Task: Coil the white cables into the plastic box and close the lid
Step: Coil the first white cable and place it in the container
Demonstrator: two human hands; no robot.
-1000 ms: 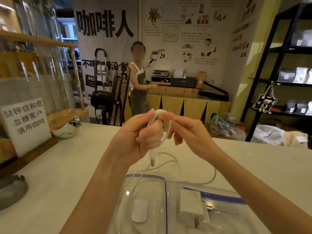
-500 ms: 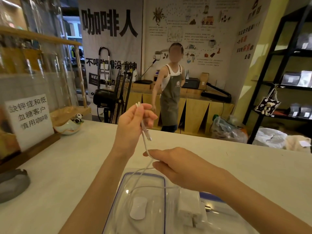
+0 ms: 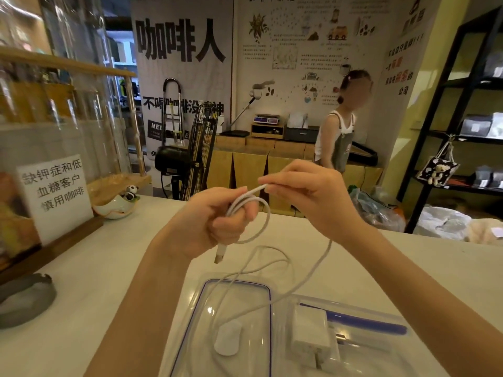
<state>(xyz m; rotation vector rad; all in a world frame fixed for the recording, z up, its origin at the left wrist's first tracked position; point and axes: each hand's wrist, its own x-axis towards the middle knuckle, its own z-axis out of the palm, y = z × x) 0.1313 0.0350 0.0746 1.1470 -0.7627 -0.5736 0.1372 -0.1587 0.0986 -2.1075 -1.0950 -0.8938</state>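
Observation:
A thin white cable (image 3: 317, 263) runs between both hands above the counter. My left hand (image 3: 215, 221) is closed around loops of it, with the plug end hanging out below the fist. My right hand (image 3: 307, 191) pinches the cable just right of the left fingers, and a loop sags between them. The rest of the cable trails down over the clear lid (image 3: 201, 303) with blue trim, lying flat at the near edge. Right of the lid sits the clear plastic box (image 3: 381, 317), holding a white charger block (image 3: 310, 336).
A white oval pad (image 3: 227, 340) lies under the lid. A grey ashtray (image 3: 25, 300) sits at the left, with a paper sign (image 3: 54, 194) and a small bowl (image 3: 114, 206) behind it. A person stands beyond the counter.
My right hand rose from low over the box to meet my left hand, laying a fresh loop of cable there. The plug end now hangs below the left fist. The person behind moved right.

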